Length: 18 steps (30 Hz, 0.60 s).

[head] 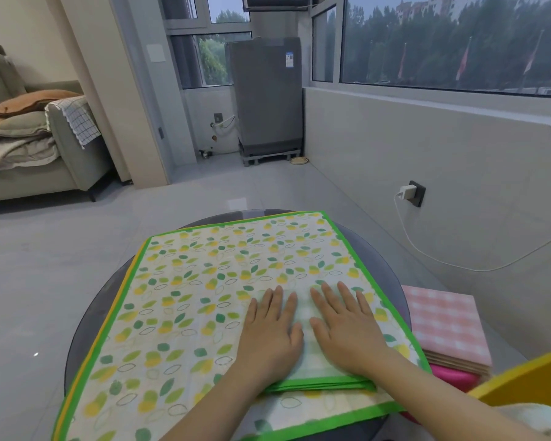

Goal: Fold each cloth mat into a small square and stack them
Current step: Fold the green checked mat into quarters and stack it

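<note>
Both hands lie flat with fingers straight and spread, the left hand (272,332) and right hand (344,326) side by side, palms pressing down on a small folded green-checked mat (306,342) near the desk's near right edge. That folded mat rests on a large leaf-printed mat (204,281) with a green border, spread across the round dark desk (86,313). At the desk's right edge sits a stack of folded mats (449,326) topped by a pink checked one; the fridge label (289,59) is too small to read.
</note>
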Tool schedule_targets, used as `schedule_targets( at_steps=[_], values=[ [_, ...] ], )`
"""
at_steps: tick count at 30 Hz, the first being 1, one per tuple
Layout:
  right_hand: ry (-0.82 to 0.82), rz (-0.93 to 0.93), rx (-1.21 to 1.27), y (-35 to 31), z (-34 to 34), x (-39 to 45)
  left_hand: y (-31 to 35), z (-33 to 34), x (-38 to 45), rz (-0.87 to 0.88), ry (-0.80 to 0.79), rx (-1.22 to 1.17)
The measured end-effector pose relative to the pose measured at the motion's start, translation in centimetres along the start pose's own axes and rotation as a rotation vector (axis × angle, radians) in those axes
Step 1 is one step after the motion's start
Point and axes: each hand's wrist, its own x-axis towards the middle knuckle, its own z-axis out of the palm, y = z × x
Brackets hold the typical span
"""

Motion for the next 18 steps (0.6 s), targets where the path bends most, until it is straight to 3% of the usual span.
schedule_targets(
  at_steps=[8, 14, 18],
  values=[
    [0.012, 0.212, 0.043, 1.6, -0.2, 0.0, -2.3, -0.1, -0.3, -0.273, 0.031, -0.05],
    [0.229, 0.328, 0.158, 1.6, -1.1, -0.3, -2.1, -0.8, -0.3, -0.365, 0.169, -0.183],
    [0.229, 0.477, 0.435, 2.1, -2.4, 0.5, -2.1, -2.3, 0.3, -0.515, 0.324, -0.495]
  ],
)
